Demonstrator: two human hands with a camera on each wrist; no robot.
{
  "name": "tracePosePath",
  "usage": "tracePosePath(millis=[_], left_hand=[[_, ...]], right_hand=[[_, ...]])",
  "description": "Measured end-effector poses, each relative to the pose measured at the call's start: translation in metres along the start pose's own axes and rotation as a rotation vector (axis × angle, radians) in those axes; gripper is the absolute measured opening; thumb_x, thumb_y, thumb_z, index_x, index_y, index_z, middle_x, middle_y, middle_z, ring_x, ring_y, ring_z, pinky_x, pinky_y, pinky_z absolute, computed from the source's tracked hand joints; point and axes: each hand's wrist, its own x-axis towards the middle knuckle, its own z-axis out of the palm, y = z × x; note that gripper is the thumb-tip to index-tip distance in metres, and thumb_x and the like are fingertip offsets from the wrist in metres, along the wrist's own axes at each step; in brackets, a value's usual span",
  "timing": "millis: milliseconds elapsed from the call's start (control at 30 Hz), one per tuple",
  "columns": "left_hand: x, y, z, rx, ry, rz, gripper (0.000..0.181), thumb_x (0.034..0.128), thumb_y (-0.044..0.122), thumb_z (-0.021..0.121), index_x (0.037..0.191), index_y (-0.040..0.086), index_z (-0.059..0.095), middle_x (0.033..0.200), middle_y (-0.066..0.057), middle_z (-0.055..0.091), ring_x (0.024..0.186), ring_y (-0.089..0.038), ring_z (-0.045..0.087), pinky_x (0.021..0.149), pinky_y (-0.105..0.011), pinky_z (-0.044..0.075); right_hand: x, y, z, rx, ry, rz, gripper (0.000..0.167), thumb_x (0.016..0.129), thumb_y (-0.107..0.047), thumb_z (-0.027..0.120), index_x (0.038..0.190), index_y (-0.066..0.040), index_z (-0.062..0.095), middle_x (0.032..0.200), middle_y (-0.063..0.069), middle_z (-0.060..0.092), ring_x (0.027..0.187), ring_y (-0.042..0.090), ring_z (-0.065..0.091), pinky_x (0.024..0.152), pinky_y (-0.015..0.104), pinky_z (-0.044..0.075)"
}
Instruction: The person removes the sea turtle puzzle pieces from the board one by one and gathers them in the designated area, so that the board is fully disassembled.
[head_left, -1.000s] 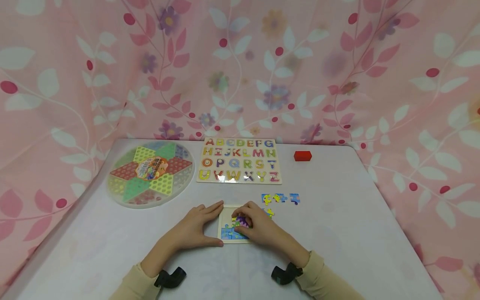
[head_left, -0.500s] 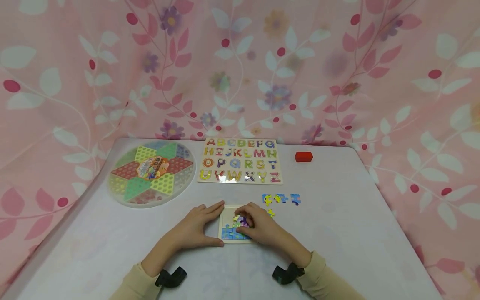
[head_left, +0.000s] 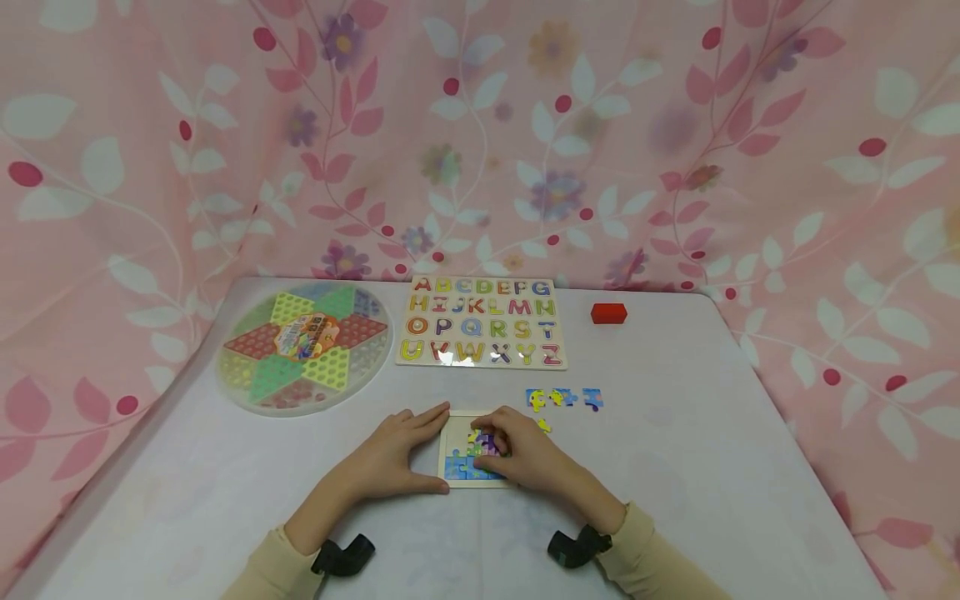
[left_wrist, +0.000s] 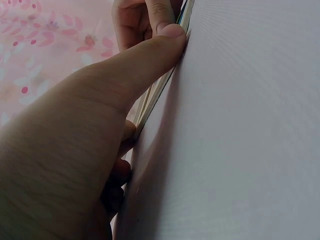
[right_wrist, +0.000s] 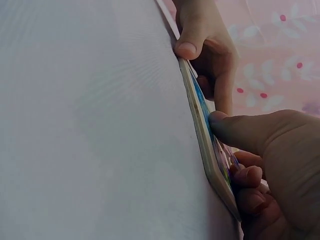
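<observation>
Since earlier frame, right hand (head_left: 525,450) shifted slightly rightward over square pale-wood puzzle frame (head_left: 467,412); purple-patterned jigsaw piece (head_left: 489,443) inside frame now seems flatter, suggesting it is being settled into place. Right fingers curled over piece, thumb nearer frame's near side; cannot tell whether pinching or just pressing. Left hand (head_left: 393,454) stays at frame's left edge, thumb and fingers spread wide, gripping nothing. Blue jigsaw pieces (head_left: 459,468) along frame's near side; loose yellow-and-blue jigsaw pieces (head_left: 536,400) off frame's far right corner, so filling looks unfinished.
</observation>
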Motion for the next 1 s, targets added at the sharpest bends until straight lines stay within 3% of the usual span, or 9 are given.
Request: tracePosePath(millis=[500,667,833,1000], left_hand=[[0.0,0.002,-0.001,-0.003,-0.004,-0.011,0.109,0.0775,0.074,0.081,0.162,0.016,0.046,0.171,0.007,0.037,0.101,-0.008,0.045,0.096,-0.04,0.041],[0.001,0.003,-0.003,0.002,-0.003,-0.001,0.108,0.0779,0.072,0.082,0.162,0.014,0.046,0.171,0.005,0.038,0.101,-0.008,0.045,0.095,-0.04,0.041],[0.001,0.003,-0.003,0.005,0.005,0.002,0.108,0.0779,0.072,0.083,0.161,0.013,0.048,0.17,0.004,0.04,0.1,-0.008,0.045,0.093,-0.038,0.041],[0.001,0.002,-0.001,-0.003,-0.003,-0.013,0.108,0.0771,0.072,0.083,0.162,0.015,0.047,0.171,0.007,0.038,0.101,-0.008,0.045,0.096,-0.039,0.04]], right_hand=[[-0.001,0.005,-0.009,0.047,-0.082,-0.021,0.049,0.103,-0.022,0.073,0.149,-0.012,0.063,0.112,-0.005,0.058,0.081,0.007,0.05,0.069,0.02,0.042],[-0.001,0.003,-0.009,0.037,-0.062,-0.063,0.046,0.104,-0.019,0.071,0.148,-0.007,0.064,0.117,-0.001,0.062,0.08,0.006,0.05,0.068,0.021,0.043],[-0.001,0.001,-0.013,0.026,-0.034,-0.038,0.045,0.103,-0.022,0.072,0.146,-0.011,0.066,0.124,-0.004,0.065,0.084,0.008,0.054,0.071,0.022,0.047],[-0.007,0.001,-0.027,-0.018,0.047,-0.034,0.042,0.1,-0.02,0.077,0.14,-0.011,0.07,0.126,-0.006,0.068,0.086,0.008,0.056,0.073,0.022,0.05]])
